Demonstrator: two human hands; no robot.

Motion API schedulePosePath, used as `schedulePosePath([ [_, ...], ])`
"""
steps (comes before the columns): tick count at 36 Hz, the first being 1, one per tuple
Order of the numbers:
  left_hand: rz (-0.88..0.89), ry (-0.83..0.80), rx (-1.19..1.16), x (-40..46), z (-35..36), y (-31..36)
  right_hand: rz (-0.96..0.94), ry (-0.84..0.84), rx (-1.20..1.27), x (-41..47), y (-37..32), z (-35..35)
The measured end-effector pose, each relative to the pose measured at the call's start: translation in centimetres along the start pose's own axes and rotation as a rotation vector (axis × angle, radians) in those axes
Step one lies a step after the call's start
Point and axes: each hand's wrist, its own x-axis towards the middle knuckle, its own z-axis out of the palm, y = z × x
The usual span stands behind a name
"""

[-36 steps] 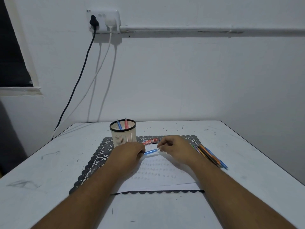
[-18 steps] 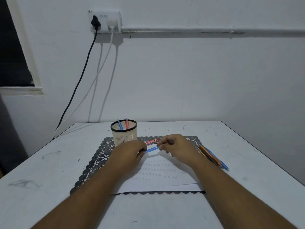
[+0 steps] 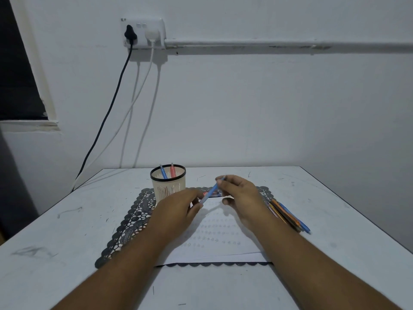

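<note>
Handover step, by the look of it: blue pen (image 3: 211,191) held off the sheet and tilted, upper end pinched in the fingertips of the right hand (image 3: 241,198), lower end pinched between thumb and fingers of the left hand (image 3: 176,211). Both hands grasping the same pen, neither released. Hangs above the far edge of the paper (image 3: 214,242) and the black lace mat (image 3: 131,218), just right of the pen cup (image 3: 168,186), touching none of them as far as visible. Probably headed into the cup, next to the two stored pens (image 3: 172,172); could equally be a cap or tip check, cannot tell. Next move likely calls for letting go with one hand, turning the pen upright, lifting it clear of the black rim and lowering it in without tipping the light cup. Looks slim and straight, light blue barrel, paler toward the lower end; cap or clicker too blurred to tell. More pens in a bundle (image 3: 288,215) on the counter (image 3: 67,231), right of the mat.
</note>
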Motion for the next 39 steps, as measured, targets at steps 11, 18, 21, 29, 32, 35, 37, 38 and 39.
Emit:
schedulePosePath([
  [11,-0.142,-0.053,-0.357,0.1,0.1,-0.2,-0.102,0.030,0.177,-0.1,-1.2,-0.1],
  [18,-0.264,-0.045,-0.486,-0.1,0.0,0.6,-0.111,-0.139,0.275,-0.6,-0.7,0.9],
  [21,-0.334,-0.050,-0.551,-0.4,0.3,1.2,-0.087,-0.204,0.369,-1.0,-0.5,1.7],
  [29,-0.330,-0.078,-0.580,-0.6,0.5,1.6,-0.073,-0.264,0.536,-1.2,-0.3,2.8],
  [32,-0.335,-0.090,-0.618,-0.7,0.2,1.9,-0.038,-0.249,0.617,-1.1,-0.5,2.4],
  [35,-0.313,-0.110,-0.625,-0.6,0.0,1.9,-0.003,-0.214,0.663,-1.0,-0.7,2.0],
  [37,-0.304,-0.112,-0.623,-0.6,0.0,1.8,0.014,-0.193,0.671,-0.9,-0.6,1.8],
  [38,-0.301,-0.113,-0.623,-0.6,0.0,1.7,0.022,-0.187,0.671,-0.9,-0.6,1.7],
  [39,-0.299,-0.117,-0.618,-0.6,0.1,1.7,0.029,-0.184,0.670,-0.8,-0.6,1.6],
])
